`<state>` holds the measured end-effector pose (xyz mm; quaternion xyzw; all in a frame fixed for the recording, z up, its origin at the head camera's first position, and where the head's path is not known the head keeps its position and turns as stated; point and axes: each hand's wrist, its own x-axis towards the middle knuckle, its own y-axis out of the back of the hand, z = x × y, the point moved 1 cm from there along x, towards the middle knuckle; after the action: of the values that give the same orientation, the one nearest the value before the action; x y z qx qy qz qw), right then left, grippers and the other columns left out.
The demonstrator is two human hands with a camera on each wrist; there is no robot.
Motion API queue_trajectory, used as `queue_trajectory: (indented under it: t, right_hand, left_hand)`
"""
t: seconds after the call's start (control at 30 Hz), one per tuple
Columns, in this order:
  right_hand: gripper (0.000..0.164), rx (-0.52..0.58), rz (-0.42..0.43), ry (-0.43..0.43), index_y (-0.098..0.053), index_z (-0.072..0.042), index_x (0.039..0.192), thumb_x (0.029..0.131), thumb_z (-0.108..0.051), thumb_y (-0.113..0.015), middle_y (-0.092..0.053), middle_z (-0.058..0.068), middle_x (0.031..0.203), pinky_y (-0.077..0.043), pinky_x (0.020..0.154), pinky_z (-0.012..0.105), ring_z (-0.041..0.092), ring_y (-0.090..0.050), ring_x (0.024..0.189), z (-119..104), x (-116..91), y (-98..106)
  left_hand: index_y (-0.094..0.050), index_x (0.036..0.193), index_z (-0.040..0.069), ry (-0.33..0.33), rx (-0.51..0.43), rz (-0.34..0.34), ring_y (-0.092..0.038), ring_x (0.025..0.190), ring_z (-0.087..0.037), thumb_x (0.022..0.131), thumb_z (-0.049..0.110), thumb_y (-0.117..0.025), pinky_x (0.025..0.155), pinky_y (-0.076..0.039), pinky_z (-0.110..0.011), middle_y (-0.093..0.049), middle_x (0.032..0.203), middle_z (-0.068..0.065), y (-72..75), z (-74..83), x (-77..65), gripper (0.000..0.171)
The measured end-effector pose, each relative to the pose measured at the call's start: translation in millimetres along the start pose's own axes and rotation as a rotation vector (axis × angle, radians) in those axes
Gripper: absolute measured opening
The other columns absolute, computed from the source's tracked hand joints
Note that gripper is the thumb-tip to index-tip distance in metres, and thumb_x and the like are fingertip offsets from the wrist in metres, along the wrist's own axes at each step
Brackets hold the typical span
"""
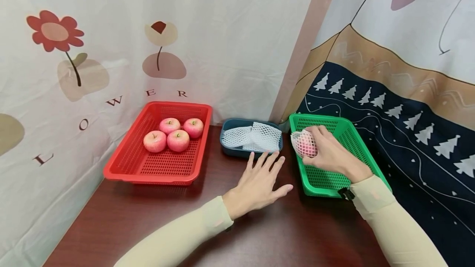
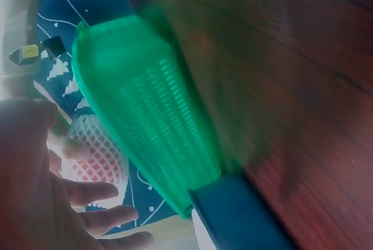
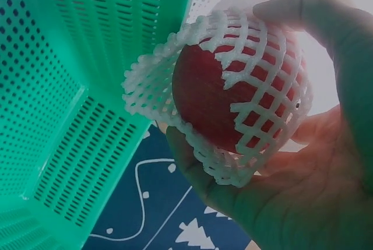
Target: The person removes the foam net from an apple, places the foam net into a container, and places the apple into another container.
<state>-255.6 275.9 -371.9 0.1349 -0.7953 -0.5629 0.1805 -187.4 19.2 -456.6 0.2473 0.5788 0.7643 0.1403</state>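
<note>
An apple in a white foam net (image 1: 306, 144) is gripped by my right hand (image 1: 331, 150) over the left part of the green basket (image 1: 311, 182). In the right wrist view, red skin of the apple (image 3: 204, 98) shows through the net's open end, with thumb and fingers around it. My left hand (image 1: 257, 182) is spread flat, palm down, above the table, holding nothing. Its fingertips reach toward the near rim of a dark blue tray (image 1: 231, 151), where white foam nets (image 1: 265, 136) lie. Whether they touch the tray I cannot tell.
A red basket (image 1: 148, 172) at the left holds several apples (image 1: 178, 140) without nets. All the containers stand on a dark reddish wood table (image 1: 148, 213). A white printed curtain (image 1: 230, 44) hangs behind, and a navy cloth with trees (image 1: 408, 147) borders the right side.
</note>
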Motion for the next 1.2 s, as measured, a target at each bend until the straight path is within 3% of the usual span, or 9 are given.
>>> queue_trajectory:
  t: [0.4,0.73,1.2]
  right_hand:
    - [0.085,0.022,0.013,0.028,-0.052,-0.004,0.166,0.091,-0.024,-0.088,-0.061,0.024,0.146,-0.061,0.100,0.056,0.038,-0.064,0.122,-10,2,-6]
    - [0.089,0.072,0.007,0.047,-0.048,0.000,0.165,0.091,-0.024,-0.091,-0.061,0.023,0.155,-0.059,0.113,0.061,0.041,-0.063,0.133,-21,11,-17]
    - [0.085,0.083,0.008,0.100,-0.053,-0.003,0.162,0.089,-0.025,-0.091,-0.065,0.018,0.147,-0.060,0.107,0.056,0.036,-0.065,0.128,-38,10,-27]
  left_hand:
    - [-0.048,0.178,0.021,0.003,-0.001,0.024,-0.042,0.175,-0.038,0.114,0.076,-0.053,0.141,-0.030,-0.074,-0.045,0.188,-0.005,9.3,-18.3,-12.9,0.085]
    - [-0.050,0.177,0.019,0.029,-0.013,0.053,-0.046,0.172,-0.040,0.113,0.075,-0.056,0.140,-0.031,-0.076,-0.049,0.185,-0.008,18.2,-37.3,-20.6,0.085]
    - [-0.054,0.174,0.016,0.059,-0.017,0.075,-0.047,0.170,-0.042,0.111,0.071,-0.062,0.139,-0.034,-0.076,-0.052,0.182,-0.010,21.5,-59.4,-38.5,0.084]
